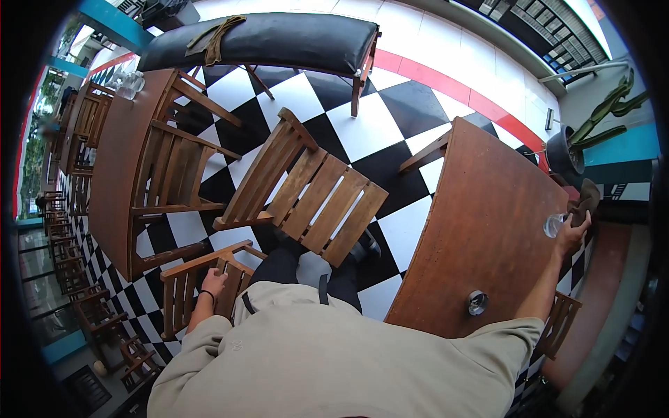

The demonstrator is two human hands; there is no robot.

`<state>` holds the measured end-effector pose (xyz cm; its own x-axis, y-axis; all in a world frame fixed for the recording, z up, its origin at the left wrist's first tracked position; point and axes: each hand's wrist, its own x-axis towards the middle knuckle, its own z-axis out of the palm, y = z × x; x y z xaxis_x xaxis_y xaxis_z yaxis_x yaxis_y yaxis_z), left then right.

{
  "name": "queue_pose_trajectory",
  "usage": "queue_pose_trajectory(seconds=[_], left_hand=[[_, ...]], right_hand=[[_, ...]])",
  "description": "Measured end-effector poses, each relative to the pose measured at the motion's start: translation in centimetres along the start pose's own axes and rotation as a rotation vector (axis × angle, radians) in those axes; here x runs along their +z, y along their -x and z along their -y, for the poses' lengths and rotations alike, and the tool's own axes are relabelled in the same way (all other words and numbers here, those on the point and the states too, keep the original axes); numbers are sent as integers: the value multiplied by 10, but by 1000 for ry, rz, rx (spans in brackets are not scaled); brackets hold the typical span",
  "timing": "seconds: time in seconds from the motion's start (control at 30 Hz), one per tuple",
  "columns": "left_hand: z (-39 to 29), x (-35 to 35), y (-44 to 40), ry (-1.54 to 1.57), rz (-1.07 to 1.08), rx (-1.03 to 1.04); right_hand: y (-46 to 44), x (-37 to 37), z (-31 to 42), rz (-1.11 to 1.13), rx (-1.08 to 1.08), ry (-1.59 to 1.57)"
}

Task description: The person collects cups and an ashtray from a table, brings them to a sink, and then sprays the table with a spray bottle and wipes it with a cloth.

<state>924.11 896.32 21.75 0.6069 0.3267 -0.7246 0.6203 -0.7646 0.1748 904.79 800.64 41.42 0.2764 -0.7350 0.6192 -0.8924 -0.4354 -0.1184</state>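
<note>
My right hand [573,235] is closed on a brown cloth [587,197] at the far right edge of a brown wooden table [481,216]. Right beside its fingers stands a clear glass container [554,225]. A second glass, an ashtray-like dish [477,303], sits on the near part of the same tabletop. On the left, my left hand [214,281] is low over a slatted wooden chair [230,296], its fingers curled; whether they hold the chair is too small to tell. A slatted chair [327,202] stands in front of my legs.
A black padded bench [279,43] with a brown cloth strip [217,40] on it spans the back. Another wooden table [125,167] with glass jars [129,85] and a chair [178,164] is at left. A potted cactus [564,150] stands at right.
</note>
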Motion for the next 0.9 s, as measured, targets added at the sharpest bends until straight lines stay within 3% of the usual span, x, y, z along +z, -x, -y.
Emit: queue_pose_trajectory(seconds=[0.07,0.13,0.2,0.33,0.43,0.53,0.7,0.9], left_hand=[[-27,-18,-28,-34,-143,199],[-57,-40,-60,14,-239,270],[-100,-65,-82,169,-325,369],[-173,-124,-138,419,-436,635],[-213,-193,-160,335,-576,889],[-210,-280,-172,273,-716,982],[-124,-372,-192,421,-858,699],[-68,-375,-234,467,-882,474]], right_hand=[[11,-29,75,-109,-221,-166],[30,-67,161,-73,-305,-337],[58,-95,242,68,-264,-559],[128,-144,418,199,-432,-787],[186,-168,553,359,-537,-936],[236,-174,679,493,-682,-1058],[310,-199,860,595,-858,-1230],[358,-236,975,622,-990,-1368]])
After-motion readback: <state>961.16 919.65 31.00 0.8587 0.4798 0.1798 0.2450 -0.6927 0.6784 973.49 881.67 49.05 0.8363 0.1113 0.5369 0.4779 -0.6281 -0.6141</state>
